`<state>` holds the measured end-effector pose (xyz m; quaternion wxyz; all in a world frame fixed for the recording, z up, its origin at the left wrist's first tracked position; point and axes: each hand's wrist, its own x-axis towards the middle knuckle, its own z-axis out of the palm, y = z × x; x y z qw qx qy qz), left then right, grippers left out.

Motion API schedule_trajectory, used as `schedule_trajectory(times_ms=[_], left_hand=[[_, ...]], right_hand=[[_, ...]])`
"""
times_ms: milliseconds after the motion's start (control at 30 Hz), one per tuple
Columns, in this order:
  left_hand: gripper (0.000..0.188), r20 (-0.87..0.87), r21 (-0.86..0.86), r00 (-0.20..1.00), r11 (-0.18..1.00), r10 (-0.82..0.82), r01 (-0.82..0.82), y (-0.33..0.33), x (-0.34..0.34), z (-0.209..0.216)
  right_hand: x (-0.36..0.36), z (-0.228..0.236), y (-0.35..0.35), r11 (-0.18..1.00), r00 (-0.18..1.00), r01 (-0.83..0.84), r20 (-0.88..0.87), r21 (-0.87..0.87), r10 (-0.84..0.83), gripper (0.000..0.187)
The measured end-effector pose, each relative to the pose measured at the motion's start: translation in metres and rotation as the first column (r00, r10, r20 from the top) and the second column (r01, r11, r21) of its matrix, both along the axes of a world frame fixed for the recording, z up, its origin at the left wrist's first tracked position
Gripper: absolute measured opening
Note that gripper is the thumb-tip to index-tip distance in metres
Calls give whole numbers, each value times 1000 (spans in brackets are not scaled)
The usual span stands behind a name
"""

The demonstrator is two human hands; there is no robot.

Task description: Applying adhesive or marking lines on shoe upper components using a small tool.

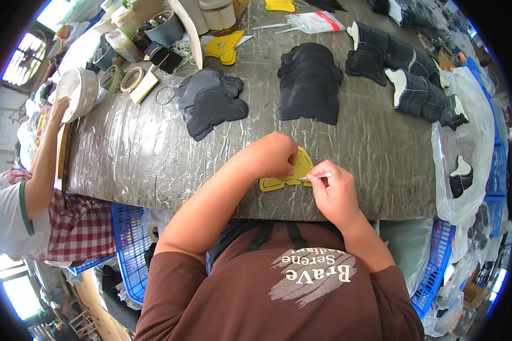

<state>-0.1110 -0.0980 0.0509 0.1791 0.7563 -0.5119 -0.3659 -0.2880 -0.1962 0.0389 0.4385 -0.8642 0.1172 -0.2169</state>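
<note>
A yellow template (272, 184) with slots cut in it lies flat near the table's front edge. My left hand (274, 154) is closed, its bunched fingertips pressing on the template's upper left side. Between the pinched fingers of my right hand (335, 186) is a slim white pen (318, 175), its tip at the template's right part. What lies under the template is hidden. Beyond my hands are a fanned pile of dark cut pieces (216, 108) to the left and a taller overlapping stack of black pieces (309, 85) in the middle.
Bundled black pieces (418, 94) lie at the right beside a clear plastic bag (463, 165). Another yellow template (224, 48), a tape roll (132, 80) and tubs stand farther back. At left, a co-worker's hand (61, 106) touches a white bowl (79, 91). Blue baskets (132, 244) flank me below.
</note>
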Motion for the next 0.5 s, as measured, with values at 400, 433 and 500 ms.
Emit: schedule_trajectory(times_ms=[400,433,500], left_hand=[[20,1,-3,1000,1000,-3,3,0,-1,-1],[20,1,-3,1000,1000,-5,5,-1,-1,0],[25,-7,50,1000,999,-13,14,-3,-1,2]], right_hand=[[-25,-2,-13,994,997,74,-24,76,-72,13],[-27,-1,-15,994,996,83,-37,78,-80,12],[-30,3,-19,992,995,95,-49,78,-91,12]])
